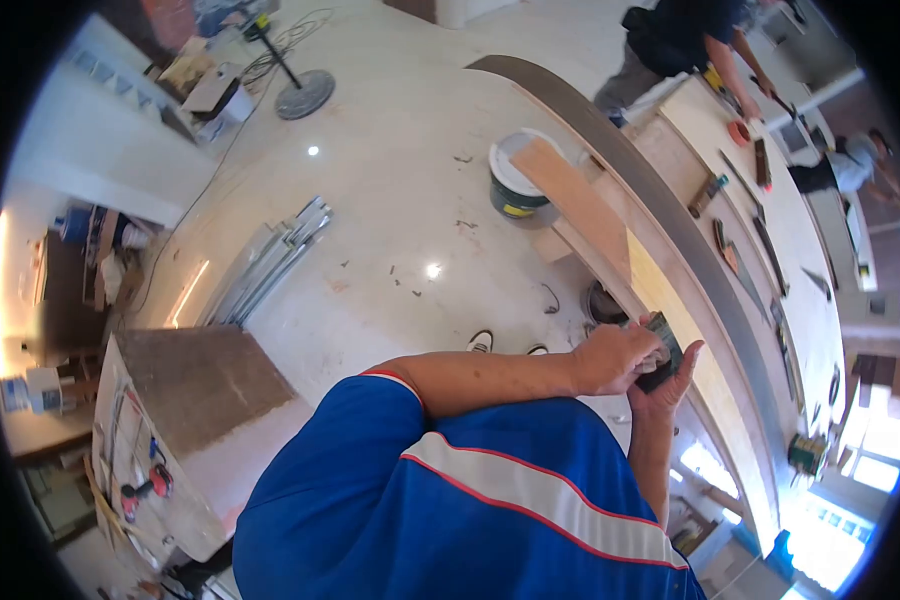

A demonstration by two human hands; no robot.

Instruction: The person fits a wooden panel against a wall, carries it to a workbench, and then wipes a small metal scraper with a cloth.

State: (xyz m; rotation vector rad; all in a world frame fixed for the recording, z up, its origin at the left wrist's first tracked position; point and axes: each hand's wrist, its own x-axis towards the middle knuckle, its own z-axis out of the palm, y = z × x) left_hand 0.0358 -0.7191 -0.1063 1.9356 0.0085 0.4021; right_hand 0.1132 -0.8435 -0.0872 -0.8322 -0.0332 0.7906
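Observation:
My left hand (608,358) reaches across from the left, its fingers closed on a small dark, flat block (673,346). Some pale, crumpled material (654,362) shows between those fingers. From below, my right hand (667,392) cups the block's lower end, its thumb stretched up along the far side. What exactly the block is, I cannot tell. Both hands are close to the inner edge of a long curved wooden piece (670,283) with a pale yellow face. A brown wooden strip (575,200) lies along its upper part.
A grey curved band (660,195) borders a worktop bearing saws, a red-and-black tool (762,165) and a tin (806,453). A lidded bucket (515,195) stands beyond the strip. Metal profiles (275,255) lie left. A person (670,45) works across the bench; another (850,165) is farther right.

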